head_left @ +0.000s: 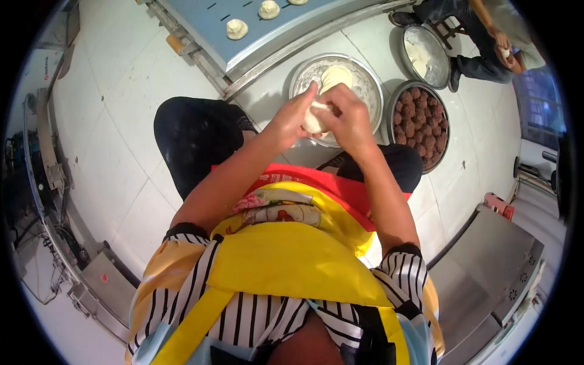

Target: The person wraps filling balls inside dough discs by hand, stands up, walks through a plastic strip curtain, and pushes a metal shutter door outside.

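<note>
A pale dough bun (312,120) is held between my two hands over the near side of a floured metal bowl (372,88). My left hand (293,118) cups it from the left, thumb pointing up. My right hand (350,117) has its fingers bent onto the dough's top and right side. Whatever lies inside the dough is hidden. Flat round dough wrappers (337,76) lie overlapped in the bowl, just beyond my fingers. To the right of the bowl, a round pan (447,125) holds many dark brown balls of filling (420,118).
A blue-topped table (201,27) carries shaped buns (236,29) at the far side. Another bowl (447,67) with dough wrappers (418,58) stands near a seated co-worker (486,67), whose hands hold a small pale piece. A metal cabinet (480,261) is at right.
</note>
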Motion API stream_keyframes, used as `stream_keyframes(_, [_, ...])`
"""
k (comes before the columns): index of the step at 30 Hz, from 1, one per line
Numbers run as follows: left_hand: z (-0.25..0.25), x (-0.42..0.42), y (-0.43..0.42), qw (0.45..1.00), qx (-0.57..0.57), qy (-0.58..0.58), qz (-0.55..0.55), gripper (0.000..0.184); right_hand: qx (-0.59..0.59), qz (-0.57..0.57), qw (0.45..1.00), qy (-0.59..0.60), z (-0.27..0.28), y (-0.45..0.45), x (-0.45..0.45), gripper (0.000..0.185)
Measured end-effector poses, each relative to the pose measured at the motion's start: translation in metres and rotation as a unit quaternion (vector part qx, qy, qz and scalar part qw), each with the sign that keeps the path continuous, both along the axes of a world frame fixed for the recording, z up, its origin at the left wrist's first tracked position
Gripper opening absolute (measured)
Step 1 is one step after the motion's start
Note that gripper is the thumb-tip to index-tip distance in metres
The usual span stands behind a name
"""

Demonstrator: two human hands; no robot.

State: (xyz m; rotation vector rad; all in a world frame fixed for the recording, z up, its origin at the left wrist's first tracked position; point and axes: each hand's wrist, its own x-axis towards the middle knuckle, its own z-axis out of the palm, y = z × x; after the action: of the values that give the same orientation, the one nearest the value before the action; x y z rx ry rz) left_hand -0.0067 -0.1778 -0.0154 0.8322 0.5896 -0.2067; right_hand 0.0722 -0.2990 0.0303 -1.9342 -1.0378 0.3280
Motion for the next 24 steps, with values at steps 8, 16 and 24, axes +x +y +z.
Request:
stream_keyframes(8, [0.033,0.003,-0.004,0.995,-0.099,0.013,0.015,0.058,0.030,-0.031,0.999,-0.030,0.000,-0.011,-0.014,0.057])
stream_keyframes(16, [0.039,0.000,-0.024,0.996,0.052,-0.078,0.005,0.074,0.052,-0.120,0.988,0.080,0.021,-0.005,-0.024,0.037])
stream_keyframes(24, [0.054,0.004,-0.003,0.992,-0.077,-0.036,-0.092,0.065,-0.013,-0.020,0.968,0.250,0.036,-0.011,-0.017,0.038])
